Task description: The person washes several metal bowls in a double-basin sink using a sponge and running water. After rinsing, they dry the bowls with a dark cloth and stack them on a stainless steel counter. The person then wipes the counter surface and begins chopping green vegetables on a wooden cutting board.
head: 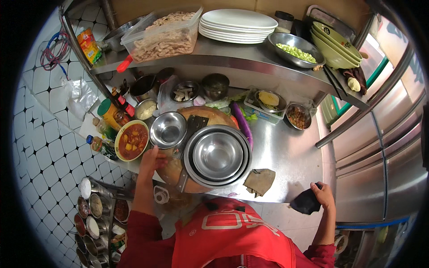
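Note:
My left hand (153, 160) is by the near rim of a small stainless steel bowl (168, 130), its fingers apart. Whether a fingertip touches that rim, I cannot tell. A bowl of red stew with yellowish chunks (132, 140) stands just to the hand's left. In my right hand (323, 195) is a black cloth-like piece (306, 200), held at the counter's front right corner. Nested stainless steel bowls (218, 155) rest on the round wooden cutting board (167, 171), partly covering a cleaver (182, 181). A folded brown cloth (260, 182) lies to their right.
Bottles (104, 147) line the counter's left edge. Behind the board are an eggplant (242, 122) and food containers (264, 104). The steel shelf (231, 60) above holds stacked white plates (238, 25) and a plastic tub of meat strips (164, 40). Seasoning pots (97, 206) stand at lower left.

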The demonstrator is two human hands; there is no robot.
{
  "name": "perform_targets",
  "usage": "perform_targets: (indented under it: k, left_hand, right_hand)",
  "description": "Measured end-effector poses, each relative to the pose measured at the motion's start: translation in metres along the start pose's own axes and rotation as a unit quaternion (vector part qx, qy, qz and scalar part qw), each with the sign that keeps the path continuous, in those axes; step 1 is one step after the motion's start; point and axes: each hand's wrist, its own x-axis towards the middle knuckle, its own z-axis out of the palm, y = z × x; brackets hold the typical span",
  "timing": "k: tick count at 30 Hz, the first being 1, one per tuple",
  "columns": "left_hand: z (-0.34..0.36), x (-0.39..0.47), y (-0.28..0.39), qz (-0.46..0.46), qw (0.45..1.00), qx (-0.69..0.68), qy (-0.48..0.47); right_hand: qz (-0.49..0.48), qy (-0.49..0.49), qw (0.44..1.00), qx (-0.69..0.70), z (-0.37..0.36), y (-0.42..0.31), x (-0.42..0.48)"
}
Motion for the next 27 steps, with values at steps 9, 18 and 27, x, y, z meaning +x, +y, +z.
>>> perform_targets:
  k: [9, 18, 27]
  left_hand:
    - [-0.008, 0.063, -0.013, 0.192, 0.972, -0.082, 0.112]
    - [0.05, 0.024, 0.069, 0.241, 0.954, -0.175, -0.035]
    - [0.183, -0.04, 0.086, 0.237, 0.94, 0.044, -0.24]
  right_hand:
    - [-0.032, -0.214, 0.92, 0.327, 0.014, 0.033, -0.009]
    - [-0.021, -0.115, 0.954, 0.275, -0.016, 0.055, -0.039]
    - [-0.048, -0.002, 0.994, 0.097, -0.042, 0.057, -0.05]
